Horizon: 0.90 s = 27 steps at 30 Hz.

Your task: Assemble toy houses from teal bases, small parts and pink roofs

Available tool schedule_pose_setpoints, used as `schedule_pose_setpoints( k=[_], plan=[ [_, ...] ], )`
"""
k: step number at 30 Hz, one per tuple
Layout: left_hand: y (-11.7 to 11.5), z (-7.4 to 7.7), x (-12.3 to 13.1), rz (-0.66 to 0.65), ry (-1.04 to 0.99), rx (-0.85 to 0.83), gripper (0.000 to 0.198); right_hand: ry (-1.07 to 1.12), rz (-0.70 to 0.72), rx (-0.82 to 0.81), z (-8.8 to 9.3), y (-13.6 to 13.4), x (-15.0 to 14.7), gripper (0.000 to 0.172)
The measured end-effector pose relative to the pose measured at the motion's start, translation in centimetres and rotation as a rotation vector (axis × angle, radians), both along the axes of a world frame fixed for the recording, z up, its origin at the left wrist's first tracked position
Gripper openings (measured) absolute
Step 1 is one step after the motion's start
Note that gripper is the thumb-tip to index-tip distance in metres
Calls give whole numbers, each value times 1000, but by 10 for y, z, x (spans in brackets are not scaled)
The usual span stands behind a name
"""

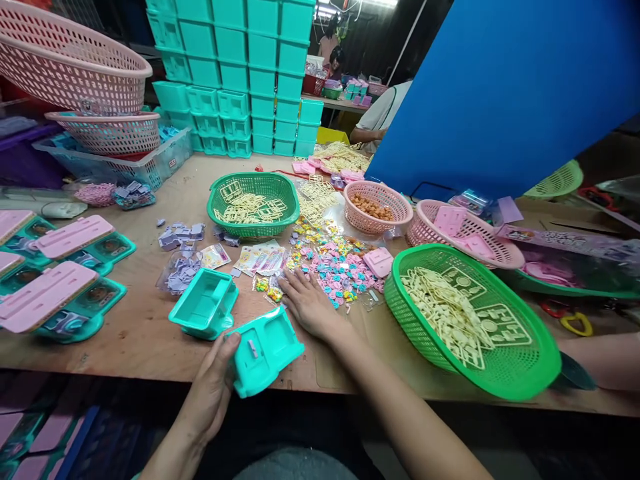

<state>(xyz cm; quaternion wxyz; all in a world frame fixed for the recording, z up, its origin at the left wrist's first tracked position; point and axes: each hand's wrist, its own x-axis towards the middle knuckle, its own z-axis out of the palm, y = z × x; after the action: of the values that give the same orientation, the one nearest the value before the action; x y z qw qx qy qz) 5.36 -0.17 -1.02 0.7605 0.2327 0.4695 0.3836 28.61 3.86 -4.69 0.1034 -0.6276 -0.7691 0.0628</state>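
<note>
My left hand [215, 381] grips a turquoise plastic toy tray [267, 351] by its left side, tilted above the table's front edge; a small lilac piece [252, 348] sits in it. Beside it on the table stands a second turquoise tub [204, 301]. My right hand [309, 303] reaches forward, palm down and fingers stretched, at the near edge of a pile of small pink, blue and yellow pieces [340, 270]. Just left of its fingertips lie printed paper sheets [263, 259] and tiny yellow-green packets [269, 288]. Anything under the palm is hidden.
Green baskets [537, 360] [216, 213] hold cream plastic frames. Pink baskets [407, 217] [510, 259] stand behind. Finished-looking pink-topped toys [55, 293] line the left; turquoise tubs [235, 73] are stacked at the back. A blue panel [490, 93] partly hides another person [383, 113].
</note>
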Motion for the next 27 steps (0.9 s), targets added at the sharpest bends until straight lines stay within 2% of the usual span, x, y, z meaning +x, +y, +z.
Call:
schedule_pose_setpoints(
  k=[3, 7, 11, 14, 17, 19, 21, 24, 27],
  plan=[
    [1, -1, -5, 44, 25, -24, 53, -3, -24, 30, -9, -11, 15, 47],
    [5, -3, -10, 31, 11, -28, 52, 114, -37, 220, -12, -23, 45, 38],
    [7, -7, -14, 0, -6, -23, 59, 231, -186, 407, -5, -32, 69, 24],
    [8, -8, -15, 26, 38, -20, 61, 244, -228, 419, -2, -43, 68, 17],
    [8, -8, -14, 42, 62, -30, 61, 313, -155, 408, -2, -43, 46, 15],
    [9, -6, -13, 38, 49, -21, 60, 373, -67, 393, 0, -27, 24, 16],
    [10, -5, -14, 49, 37, 11, 60, 350, 30, 341, 4, 5, -2, 19],
    [12, -1, -19, 95, 34, 52, 60, 122, 117, 202, 16, 72, -45, 25],
    [12, 3, -28, 131, 40, 74, 59, 27, 110, 139, 25, 134, -84, 27]
  ],
)
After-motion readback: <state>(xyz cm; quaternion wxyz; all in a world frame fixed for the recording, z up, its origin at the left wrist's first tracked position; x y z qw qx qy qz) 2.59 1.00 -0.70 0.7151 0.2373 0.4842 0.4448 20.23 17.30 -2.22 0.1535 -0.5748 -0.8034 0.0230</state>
